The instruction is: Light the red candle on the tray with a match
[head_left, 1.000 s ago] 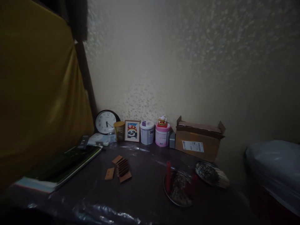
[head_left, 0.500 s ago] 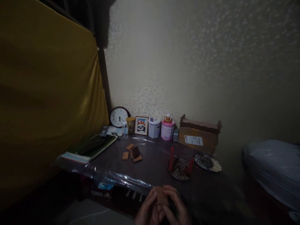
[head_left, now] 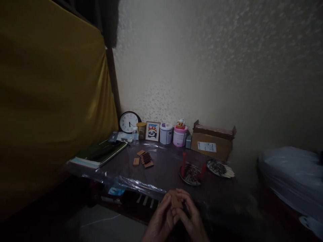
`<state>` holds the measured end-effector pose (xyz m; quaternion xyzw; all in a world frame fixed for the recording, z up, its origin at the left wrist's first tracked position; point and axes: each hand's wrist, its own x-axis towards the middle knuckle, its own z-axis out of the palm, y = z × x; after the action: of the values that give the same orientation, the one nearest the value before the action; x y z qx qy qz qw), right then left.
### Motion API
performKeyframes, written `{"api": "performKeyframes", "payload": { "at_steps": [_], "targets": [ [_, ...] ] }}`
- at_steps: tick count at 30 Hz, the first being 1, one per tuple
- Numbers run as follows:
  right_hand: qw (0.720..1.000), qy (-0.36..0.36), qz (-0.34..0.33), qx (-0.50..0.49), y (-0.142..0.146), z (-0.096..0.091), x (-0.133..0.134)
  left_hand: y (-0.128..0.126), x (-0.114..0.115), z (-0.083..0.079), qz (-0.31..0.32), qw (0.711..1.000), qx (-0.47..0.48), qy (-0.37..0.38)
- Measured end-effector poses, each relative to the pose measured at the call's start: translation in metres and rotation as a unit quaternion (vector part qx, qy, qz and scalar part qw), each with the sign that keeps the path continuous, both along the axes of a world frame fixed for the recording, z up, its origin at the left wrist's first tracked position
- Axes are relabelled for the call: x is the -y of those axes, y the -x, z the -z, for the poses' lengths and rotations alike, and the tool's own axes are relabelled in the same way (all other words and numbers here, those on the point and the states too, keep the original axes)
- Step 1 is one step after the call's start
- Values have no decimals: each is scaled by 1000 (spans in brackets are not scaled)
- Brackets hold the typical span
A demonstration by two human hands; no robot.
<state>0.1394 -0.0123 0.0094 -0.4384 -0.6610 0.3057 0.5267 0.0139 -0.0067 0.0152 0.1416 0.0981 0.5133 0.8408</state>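
Low in the middle of the head view, my left hand (head_left: 160, 220) and my right hand (head_left: 193, 218) are together, fingers pinched on a small brown flat piece (head_left: 176, 201) held between them, just in front of the table's near edge. More brown flat pieces (head_left: 143, 159) lie in a small pile on the dark table (head_left: 161, 174), well beyond my hands.
A round tray with two red candles (head_left: 191, 173) and a plate of sticks (head_left: 219, 168) sit right of centre. Along the wall stand a clock (head_left: 128, 121), a panda picture (head_left: 152, 131), tins (head_left: 166, 133) and a cardboard box (head_left: 211, 143). Books (head_left: 101, 154) lie left; yellow cloth (head_left: 50, 101) hangs left; a plastic-covered bundle (head_left: 290, 178) is right.
The view pulled back and down from the table over the second. My two hands came into sight holding the brown piece and have since risen slightly.
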Motion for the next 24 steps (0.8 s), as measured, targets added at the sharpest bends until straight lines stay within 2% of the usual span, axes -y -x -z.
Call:
{"api": "performKeyframes", "payload": {
  "at_steps": [13, 24],
  "targets": [
    [1000, 22, -3, -7, 4, -10, 6, -2, 3, -2, -7, 1000, -8, -13],
    [996, 64, -17, -60, 4, -9, 5, -4, 2, 2, -16, 1000, -16, -5]
  ]
}}
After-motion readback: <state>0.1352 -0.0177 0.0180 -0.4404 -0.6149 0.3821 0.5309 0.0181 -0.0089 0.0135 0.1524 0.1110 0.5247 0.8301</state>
